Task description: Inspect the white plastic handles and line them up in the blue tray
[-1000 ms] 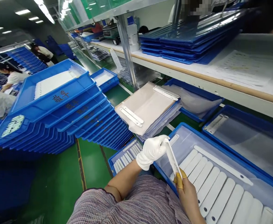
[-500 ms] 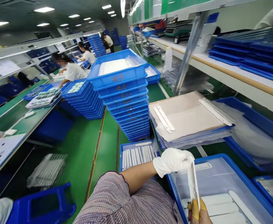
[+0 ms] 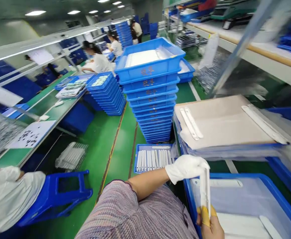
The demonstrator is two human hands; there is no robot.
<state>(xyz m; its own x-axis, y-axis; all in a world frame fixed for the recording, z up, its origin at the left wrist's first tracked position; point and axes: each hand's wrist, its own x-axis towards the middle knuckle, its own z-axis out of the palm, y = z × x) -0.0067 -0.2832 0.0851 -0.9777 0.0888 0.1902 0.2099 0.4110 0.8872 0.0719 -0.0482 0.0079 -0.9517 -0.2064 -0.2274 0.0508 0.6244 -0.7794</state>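
A long white plastic strip [image 3: 204, 189] stands nearly upright between my two hands. My left hand [image 3: 186, 167], in a white glove, is closed around its top end. Below, my right hand [image 3: 210, 222], with yellow finger covers, pinches the bottom end. Under and beside the strip is a blue tray [image 3: 267, 181] with a translucent sheet, where more white strips [image 3: 242, 225] lie. Several similar strips stand in a row in a smaller blue tray [image 3: 137, 162] on the floor, left of my glove.
A tall stack of blue trays [image 3: 151, 94] rises ahead. At right, a brown sheet [image 3: 220, 116] on a pile bears a few strips. A blue stool [image 3: 53, 196] and a seated person [image 3: 8, 199] are at left, by a green workbench [image 3: 46, 124]. Other people work farther back.
My view has turned left, so the surroundings appear farther right and the seated person shows more. Both hands keep hold of the strip, which is now closer to upright.
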